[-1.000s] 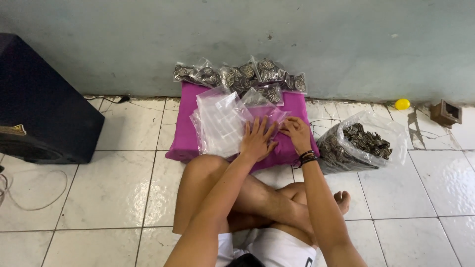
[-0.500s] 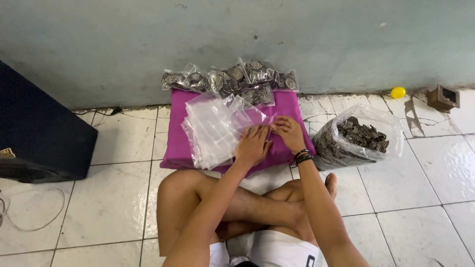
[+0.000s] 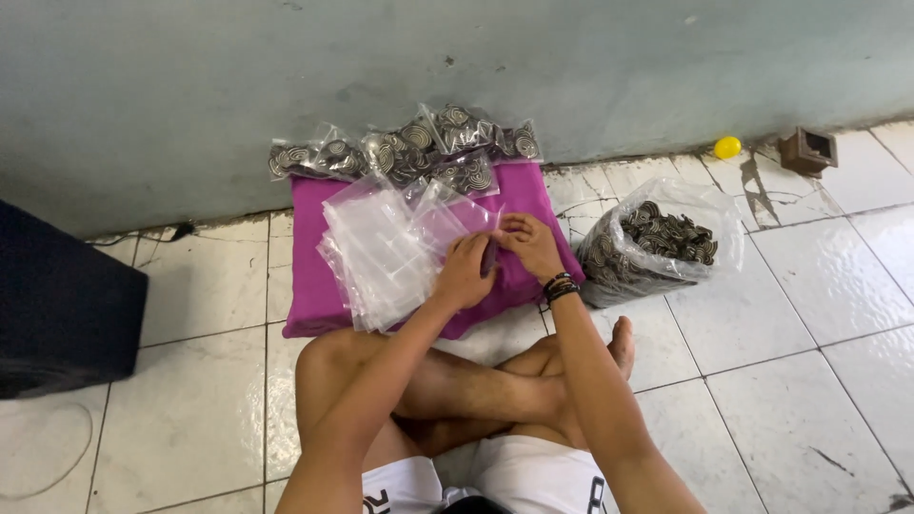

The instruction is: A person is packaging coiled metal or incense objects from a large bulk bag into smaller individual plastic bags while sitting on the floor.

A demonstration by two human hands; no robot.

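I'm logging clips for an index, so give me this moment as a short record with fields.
Setting: person sits cross-legged on a white tiled floor by a grey wall
Left hand: on a small clear bag
Right hand: pinching the same bag's edge
Surface: magenta cushion
Beside hands: stack of empty clear bags
By wall: filled packets
Right side: big bag of spiral pieces

Bare floor tiles [image 3: 819,314] lie open to the right and front-left. The wall [image 3: 476,67] and filled packets [image 3: 409,152] block the rear; the bulging bag [image 3: 657,243] crowds the right, the dark box [image 3: 57,305] the left.
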